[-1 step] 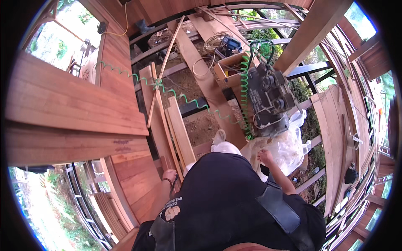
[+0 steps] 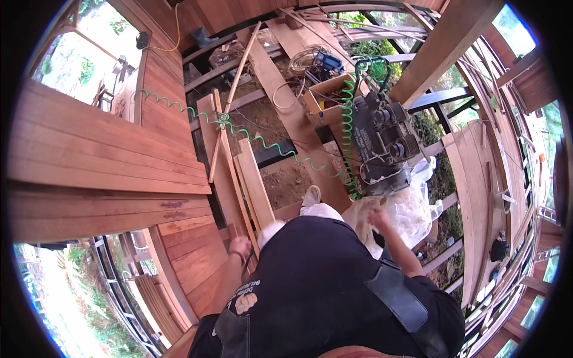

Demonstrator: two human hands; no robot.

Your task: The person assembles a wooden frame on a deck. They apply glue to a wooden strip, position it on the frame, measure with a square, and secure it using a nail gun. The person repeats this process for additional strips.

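My left hand (image 2: 240,246) is closed beside the narrow timber boards on the left, with a band at the wrist. A thin dark strip hangs just below it; whether the fingers grip it, I cannot tell. My right hand (image 2: 377,218) is curled and slightly smeared above a crumpled clear plastic sheet (image 2: 412,218). Anything inside its fingers is hidden. Ahead of the right hand stands a dark air compressor (image 2: 373,149), with a coiled green air hose (image 2: 347,119) along its left side. Pale planks (image 2: 253,182) lie ahead of my left hand.
Open gaps between floor joists show soil below. A cardboard box (image 2: 313,98) and a blue tool (image 2: 328,62) lie beyond the compressor. A thick wooden post (image 2: 444,51) rises at the upper right. Wooden wall boards (image 2: 107,155) border the left. The green hose crosses the planks.
My left hand has risen slightly and shifted a little left. My white-clad left leg shows further forward. My right hand has moved slightly and is more blurred.
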